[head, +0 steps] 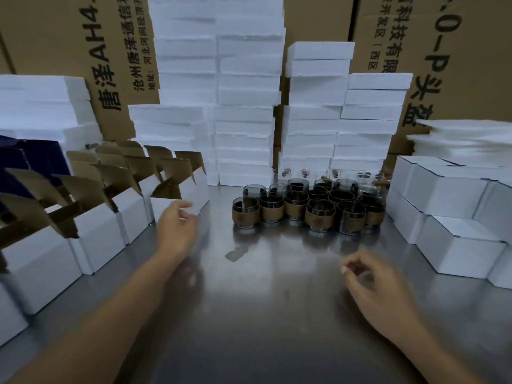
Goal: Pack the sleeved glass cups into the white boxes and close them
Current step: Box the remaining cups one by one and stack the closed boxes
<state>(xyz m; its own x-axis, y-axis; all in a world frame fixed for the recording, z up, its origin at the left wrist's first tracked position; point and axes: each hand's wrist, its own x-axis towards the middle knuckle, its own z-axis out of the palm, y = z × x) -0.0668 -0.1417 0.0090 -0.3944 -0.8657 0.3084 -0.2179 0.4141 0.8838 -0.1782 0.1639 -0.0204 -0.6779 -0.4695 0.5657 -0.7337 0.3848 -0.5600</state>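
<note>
On the table (277, 300), the sleeved glass cups (310, 209) stand upright in a cluster, ahead and slightly left of my right grip (379, 289); my left grip (177, 225) hovers just beside an open white box (198, 187); both grips hang loosely curled, empty

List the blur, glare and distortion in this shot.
Head view: the left hand and the right hand are both smeared by motion. The steel table carries soft glare in front of the sleeved cups and darkens toward the near edge. The white foam stacks are blown out and lose detail. The wide lens tilts the cardboard cartons and bends the frame's sides.
</note>
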